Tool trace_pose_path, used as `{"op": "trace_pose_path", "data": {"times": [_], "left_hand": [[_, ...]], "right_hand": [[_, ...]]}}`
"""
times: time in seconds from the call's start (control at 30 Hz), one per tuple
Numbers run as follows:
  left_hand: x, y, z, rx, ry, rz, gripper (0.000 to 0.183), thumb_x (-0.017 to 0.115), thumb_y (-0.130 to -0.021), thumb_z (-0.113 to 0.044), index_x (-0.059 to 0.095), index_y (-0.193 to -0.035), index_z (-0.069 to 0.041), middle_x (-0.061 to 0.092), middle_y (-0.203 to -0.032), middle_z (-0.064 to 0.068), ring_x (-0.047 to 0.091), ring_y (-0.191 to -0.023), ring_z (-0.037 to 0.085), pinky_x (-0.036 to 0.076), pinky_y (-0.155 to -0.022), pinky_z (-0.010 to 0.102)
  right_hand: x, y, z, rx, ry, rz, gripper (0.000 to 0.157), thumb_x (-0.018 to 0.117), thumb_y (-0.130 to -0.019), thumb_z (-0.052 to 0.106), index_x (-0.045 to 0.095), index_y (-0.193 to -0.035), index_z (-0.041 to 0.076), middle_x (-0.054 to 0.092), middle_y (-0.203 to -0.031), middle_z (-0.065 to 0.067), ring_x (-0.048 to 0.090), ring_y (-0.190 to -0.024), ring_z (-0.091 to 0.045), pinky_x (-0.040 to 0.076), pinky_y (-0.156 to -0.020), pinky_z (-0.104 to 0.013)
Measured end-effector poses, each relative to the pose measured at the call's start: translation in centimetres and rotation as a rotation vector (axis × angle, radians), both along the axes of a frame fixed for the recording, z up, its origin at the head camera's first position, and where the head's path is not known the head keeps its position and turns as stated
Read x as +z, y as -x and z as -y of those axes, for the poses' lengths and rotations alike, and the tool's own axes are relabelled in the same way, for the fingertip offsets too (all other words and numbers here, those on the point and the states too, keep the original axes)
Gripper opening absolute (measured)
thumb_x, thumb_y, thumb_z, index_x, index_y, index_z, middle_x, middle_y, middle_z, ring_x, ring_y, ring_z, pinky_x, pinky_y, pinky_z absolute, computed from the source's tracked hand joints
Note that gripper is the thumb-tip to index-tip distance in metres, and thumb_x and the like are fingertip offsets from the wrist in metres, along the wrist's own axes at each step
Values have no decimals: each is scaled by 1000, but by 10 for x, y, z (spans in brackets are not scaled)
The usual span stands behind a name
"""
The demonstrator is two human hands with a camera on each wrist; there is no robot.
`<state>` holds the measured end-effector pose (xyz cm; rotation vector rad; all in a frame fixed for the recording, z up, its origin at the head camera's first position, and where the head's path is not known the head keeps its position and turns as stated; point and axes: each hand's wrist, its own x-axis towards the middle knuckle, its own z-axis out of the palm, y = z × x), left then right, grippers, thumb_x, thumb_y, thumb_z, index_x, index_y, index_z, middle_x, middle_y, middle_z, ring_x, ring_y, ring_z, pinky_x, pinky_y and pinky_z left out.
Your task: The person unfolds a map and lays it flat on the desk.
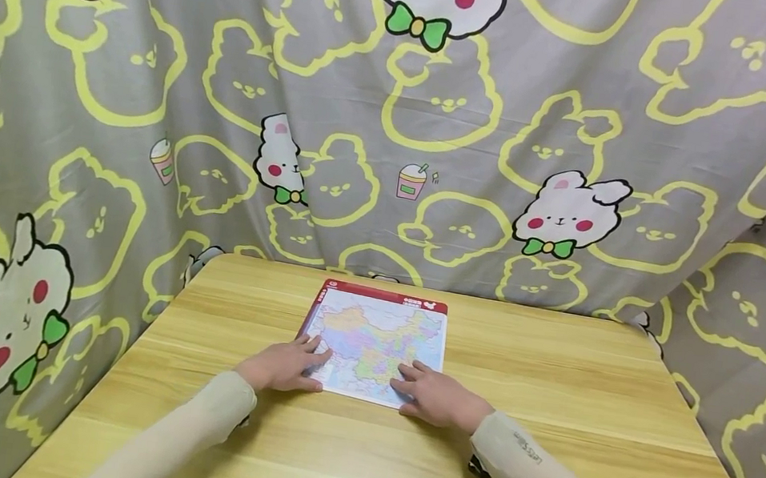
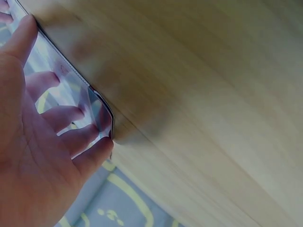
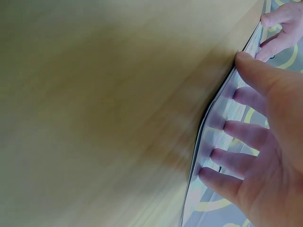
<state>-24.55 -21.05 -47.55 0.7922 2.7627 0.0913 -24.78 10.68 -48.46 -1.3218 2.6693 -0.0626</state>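
A thin flat map board point(image 1: 377, 335), printed with a coloured map of China under a dark red top band, lies on the wooden table. On its lower left part rests my left hand point(image 1: 288, 364), fingers spread and the thumb at the near edge. My right hand point(image 1: 440, 398) touches the lower right part in the same way, fingertips on the surface. The left wrist view shows the fingertips of the left hand point(image 2: 42, 137) along the board's glossy face. In the right wrist view, the thumb of the right hand point(image 3: 270, 142) is at the board's dark edge.
The wooden table point(image 1: 552, 390) extends around the board on both sides and toward me. Behind it and at its sides hangs a grey curtain point(image 1: 449, 175) with yellow outlines and white cartoon animals wearing green bows.
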Motion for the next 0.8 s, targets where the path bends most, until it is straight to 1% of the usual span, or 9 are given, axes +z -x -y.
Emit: {"op": "trace_pose_path", "data": {"times": [0.3,0.4,0.6,0.8], "left_hand": [[-2,-1,-18,-37,16,-16,67,52,-92,-51,40,-145,-13,28,-149,22,26,-135,44,28,-107,49],[-3,-1,-23,-40,15,-11,67,52,-92,-51,40,-145,-13,28,-149,22,26,-135,44,27,-107,49],[-6,-3,-30,-36,29,-23,67,50,-92,-55,39,-146,-16,26,-151,20,25,-136,41,28,-107,47],[-5,-3,-41,-55,37,-25,67,50,-92,-55,39,-146,-18,26,-151,20,25,-137,40,28,-107,47]], "right_hand": [[1,-7,-20,-10,34,14,48,54,-97,34,50,-138,10,39,-145,-17,32,-133,-41,32,-104,-48],[2,-10,-25,-12,36,14,48,55,-96,33,51,-137,9,40,-145,-18,32,-133,-42,33,-104,-49],[3,-13,-35,-16,36,10,48,55,-96,34,51,-137,9,40,-144,-19,33,-132,-42,33,-103,-49],[2,-15,-47,-21,47,9,48,56,-96,32,52,-136,8,40,-143,-20,33,-132,-43,34,-102,-50]]}}
